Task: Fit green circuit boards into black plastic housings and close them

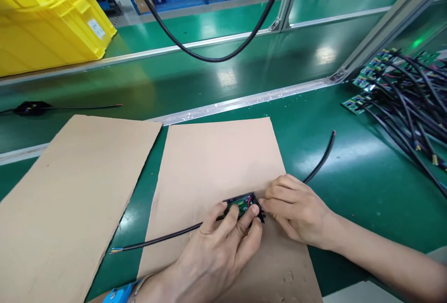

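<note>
A small open black plastic case with a green circuit board inside lies on a cardboard sheet. My left hand is closed over it, fingertips pressing on the board and the case's edges. From the case's left end runs a thin black cable with bare coloured wire ends. At the opposite end, my right hand pinches a thicker black cable close against the case. That cable's far end sticks out behind the hand; my fingers hide where it meets the case.
Another cardboard sheet lies at left. A pile of boards with black cables is at right. Beyond a metal rail lie a black cabled case and yellow bins. A black cable loop hangs above.
</note>
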A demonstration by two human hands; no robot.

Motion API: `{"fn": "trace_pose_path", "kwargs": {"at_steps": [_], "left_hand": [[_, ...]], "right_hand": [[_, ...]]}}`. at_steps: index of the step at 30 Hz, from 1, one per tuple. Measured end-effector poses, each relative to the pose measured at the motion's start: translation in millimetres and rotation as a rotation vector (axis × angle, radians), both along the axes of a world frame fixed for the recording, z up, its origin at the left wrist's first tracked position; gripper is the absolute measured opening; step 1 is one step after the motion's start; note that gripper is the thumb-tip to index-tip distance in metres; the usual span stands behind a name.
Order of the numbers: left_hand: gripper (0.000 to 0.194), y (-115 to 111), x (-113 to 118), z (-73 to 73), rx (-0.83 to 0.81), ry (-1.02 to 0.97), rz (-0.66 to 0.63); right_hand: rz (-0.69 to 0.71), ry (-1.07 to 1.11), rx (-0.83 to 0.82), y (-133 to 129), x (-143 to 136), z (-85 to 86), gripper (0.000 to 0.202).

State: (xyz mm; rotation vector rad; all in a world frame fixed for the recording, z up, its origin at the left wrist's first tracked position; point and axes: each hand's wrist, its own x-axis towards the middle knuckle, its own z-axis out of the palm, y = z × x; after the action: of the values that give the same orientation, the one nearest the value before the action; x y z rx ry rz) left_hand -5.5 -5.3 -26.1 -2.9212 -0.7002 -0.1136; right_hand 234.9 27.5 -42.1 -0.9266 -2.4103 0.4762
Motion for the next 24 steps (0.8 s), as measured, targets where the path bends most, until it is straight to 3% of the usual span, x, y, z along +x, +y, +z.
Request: {"fn": "trace_pose_path", "kwargs": {"at_steps": [4, 7, 11, 15, 21, 24], "left_hand": [[0.043, -6, 6, -2.9, 0.057, 0.116, -0.03], [0.045, 1, 4, 1.7, -0.012, 0.046, -0.01], [0.054, 14, -16, 25.5, -0.214, -0.171, 0.087], [0.047, 15, -50, 43.5, -0.258, -0.278, 0.286], [0.022, 3, -80, 23.4, -0.344, -0.2, 0.47], [0.015, -2, -80, 12.7, -0.33, -0.219, 0.492]], "right_hand": [[-0.004, -0.044, 0.037, 0, -2, -5.7, 0.024], [-0.002, -0.017, 0.055, 0, -1, -8.0, 0.021], [-0.008, 0.035, 0.104, 4, 9, -1.2, 0.014], [-0.079, 0.104, 0.151, 5, 32, 12.1, 0.018], [-0.083, -0.143, 0.028, 4, 69, 10.8, 0.027], [-0.092, -0.166, 0.037, 4, 77, 0.7, 0.015]]}}
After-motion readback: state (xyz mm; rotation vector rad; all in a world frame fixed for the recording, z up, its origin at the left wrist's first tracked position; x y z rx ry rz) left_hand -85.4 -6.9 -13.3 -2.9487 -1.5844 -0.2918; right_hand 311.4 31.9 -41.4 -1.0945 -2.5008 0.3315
